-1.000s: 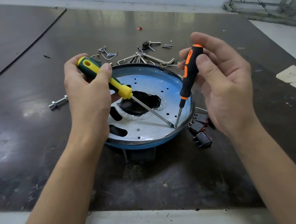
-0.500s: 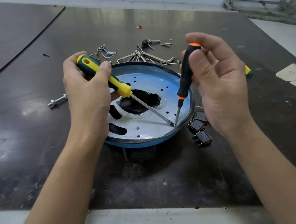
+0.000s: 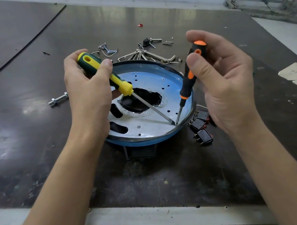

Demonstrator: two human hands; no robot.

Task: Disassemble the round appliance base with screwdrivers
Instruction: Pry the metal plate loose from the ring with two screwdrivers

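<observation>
— Which step am I on?
— Your left hand (image 3: pixel 87 94) grips the yellow screwdriver (image 3: pixel 111 77) and your right hand (image 3: pixel 224 85) pinches the black screwdriver (image 3: pixel 189 79). Both tips meet at the near-right rim of the base (image 3: pixel 151 127), mid-table (image 3: pixel 33 148).
— Next?
— Probably prying or loosening there. Seat both tips firmly first.

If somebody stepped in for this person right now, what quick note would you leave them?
Left hand grips the yellow-green screwdriver; right hand pinches the black-orange screwdriver.
Both tips meet near the right rim of the round base, on the table.
Done: screws, hex keys and black switches lie loose around it.
Left: the metal plate sits in the base; free it.
</observation>
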